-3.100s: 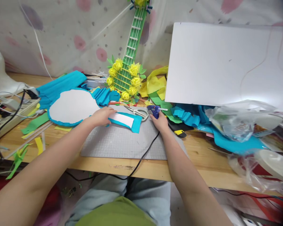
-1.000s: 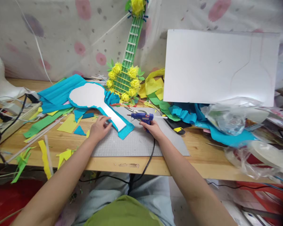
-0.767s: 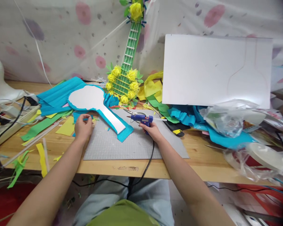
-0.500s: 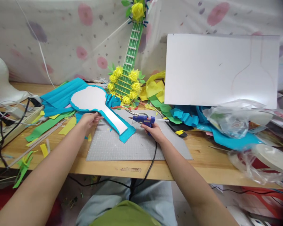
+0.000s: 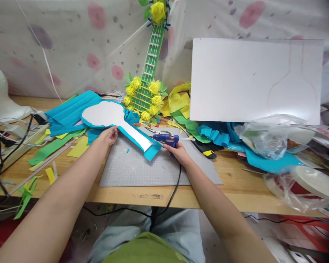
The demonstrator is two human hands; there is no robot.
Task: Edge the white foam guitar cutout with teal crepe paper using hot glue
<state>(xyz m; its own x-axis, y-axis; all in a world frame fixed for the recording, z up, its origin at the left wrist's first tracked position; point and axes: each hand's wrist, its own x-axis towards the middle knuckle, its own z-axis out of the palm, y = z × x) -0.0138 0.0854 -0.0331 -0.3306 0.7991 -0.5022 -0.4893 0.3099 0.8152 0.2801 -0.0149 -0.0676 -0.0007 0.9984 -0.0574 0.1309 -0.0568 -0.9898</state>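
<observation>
A guitar-shaped white board [image 5: 105,114], edged with blue crepe paper, lies slanted with its neck pointing to the lower right. My left hand [image 5: 109,136] pinches its lower edge where the body meets the neck; the fingertips are partly hidden. A blue strip [image 5: 152,151] sticks out past the neck's end. My right hand [image 5: 178,152] is wrapped round a blue hot glue gun [image 5: 166,138] with a white glue stick at its back. The gun's nozzle is close to the end of the neck; whether it touches, I cannot tell. Beneath them lies a grey cutting mat [image 5: 137,175].
A green paper guitar [image 5: 150,65] with yellow roses leans at the back. To its right stands a white board [image 5: 235,80] with a drawn outline. Scissors [image 5: 159,131] lie behind the glue gun, whose black cord [image 5: 177,186] runs off the table's front edge. Paper scraps surround the mat.
The neck end of the guitar-shaped board has swung right and up, closer to the glue gun. My left hand has moved slightly right along with it. The glue gun has stayed nearly still.
</observation>
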